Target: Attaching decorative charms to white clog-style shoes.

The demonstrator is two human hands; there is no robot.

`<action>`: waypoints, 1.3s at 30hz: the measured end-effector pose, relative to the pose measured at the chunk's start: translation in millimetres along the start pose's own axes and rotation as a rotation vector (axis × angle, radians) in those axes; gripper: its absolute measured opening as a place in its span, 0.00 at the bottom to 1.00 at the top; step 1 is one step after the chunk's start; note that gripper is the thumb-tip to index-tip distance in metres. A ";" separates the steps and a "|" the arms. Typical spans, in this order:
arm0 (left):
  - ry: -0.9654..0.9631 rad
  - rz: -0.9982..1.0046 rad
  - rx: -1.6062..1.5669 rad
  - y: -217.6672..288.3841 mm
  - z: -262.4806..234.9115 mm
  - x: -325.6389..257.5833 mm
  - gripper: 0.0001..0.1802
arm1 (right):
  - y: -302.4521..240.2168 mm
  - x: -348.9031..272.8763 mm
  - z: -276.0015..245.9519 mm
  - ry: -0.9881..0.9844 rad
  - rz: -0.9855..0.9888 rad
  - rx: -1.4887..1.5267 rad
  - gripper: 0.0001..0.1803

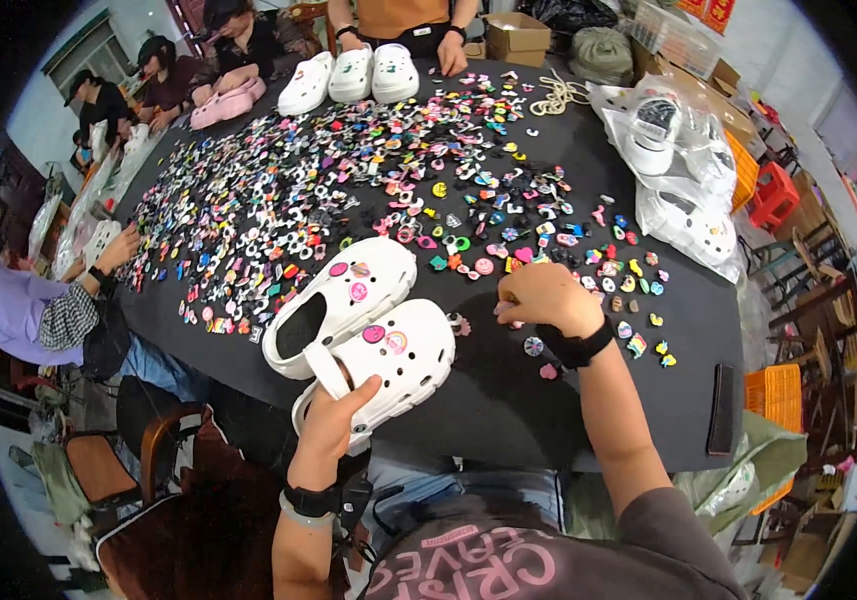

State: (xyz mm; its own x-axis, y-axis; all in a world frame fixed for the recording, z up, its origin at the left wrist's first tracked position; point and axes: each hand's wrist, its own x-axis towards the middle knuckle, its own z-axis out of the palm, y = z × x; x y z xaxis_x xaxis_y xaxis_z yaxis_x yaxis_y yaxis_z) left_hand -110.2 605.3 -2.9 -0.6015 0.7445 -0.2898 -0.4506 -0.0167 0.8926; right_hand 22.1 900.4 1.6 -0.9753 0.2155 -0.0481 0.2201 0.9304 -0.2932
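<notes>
Your shirt [603, 560]: dark grey. Visible right sleeve [663, 535] short, ends on upper arm. Chest print [483, 575]: large pink lettering, small pink lettered box above. Your right wrist: wide black band [578, 347], plain. Your left wrist: black band [310, 500], pale, smooth bangle [298, 516] just beside it, toward elbow. Your left hand [333, 415], right hand [553, 300]: bare. Your trousers [523, 490]: blue denim, lighter faded patches.
</notes>
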 end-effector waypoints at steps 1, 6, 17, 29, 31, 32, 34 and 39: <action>0.020 0.009 0.015 0.0 -0.5 -1.2 0.31 | -3.2 1.6 0.0 0.003 0.006 0.002 0.14; 0.012 0.003 0.014 -1.7 -0.1 0.3 0.31 | -12.8 13.4 5.5 -0.055 0.080 0.007 0.17; 0.022 0.019 0.039 0.2 3.4 -2.0 0.31 | 0.3 16.4 17.1 -0.009 0.018 -0.040 0.22; -0.148 -0.040 -0.141 4.7 -12.2 4.1 0.32 | -50.4 3.4 -32.6 0.167 -0.138 0.214 0.21; -0.133 -0.076 -0.214 8.2 -10.6 3.5 0.33 | -69.1 8.9 -16.2 0.204 -0.227 0.256 0.25; -0.103 -0.115 -0.290 10.6 -6.6 3.7 0.33 | -78.5 11.7 -7.1 0.214 -0.245 0.247 0.24; -0.079 -0.154 -0.363 12.4 -0.8 5.4 0.33 | -96.1 15.1 11.6 0.309 -0.287 0.196 0.26; -0.087 -0.072 -0.136 2.4 -2.9 -3.9 0.34 | -107.9 13.1 20.9 0.355 -0.357 0.184 0.29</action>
State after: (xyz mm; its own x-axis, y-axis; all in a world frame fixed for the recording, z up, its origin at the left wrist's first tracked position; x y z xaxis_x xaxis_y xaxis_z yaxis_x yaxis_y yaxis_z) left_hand -110.9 600.4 -0.7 -0.5077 0.8020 -0.3148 -0.5790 -0.0471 0.8140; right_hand -14.8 796.7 12.6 -0.9158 0.0116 0.4015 -0.1623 0.9038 -0.3961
